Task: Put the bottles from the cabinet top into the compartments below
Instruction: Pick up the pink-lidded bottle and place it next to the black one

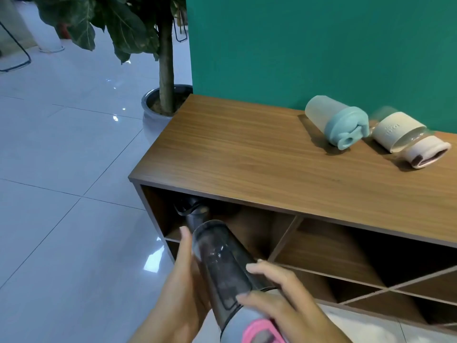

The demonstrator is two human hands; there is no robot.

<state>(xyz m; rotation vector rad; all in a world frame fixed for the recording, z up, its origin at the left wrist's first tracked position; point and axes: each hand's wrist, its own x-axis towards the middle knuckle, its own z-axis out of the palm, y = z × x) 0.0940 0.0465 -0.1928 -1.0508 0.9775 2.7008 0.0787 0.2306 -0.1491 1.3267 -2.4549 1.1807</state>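
Observation:
I hold a dark smoky transparent bottle with a grey and pink lid, base pointing at the top left compartment of the wooden cabinet. My left hand grips its left side and my right hand grips it near the lid. A dark bottle lies inside that compartment, just beyond the held one. On the cabinet top lie two bottles on their sides: a frosted one with a teal lid and a clear one with a cream sleeve.
The cabinet has diagonal dividers forming compartments to the right. A green wall rises behind it. A potted tree stands at the cabinet's left rear corner. Glossy tiled floor spreads to the left.

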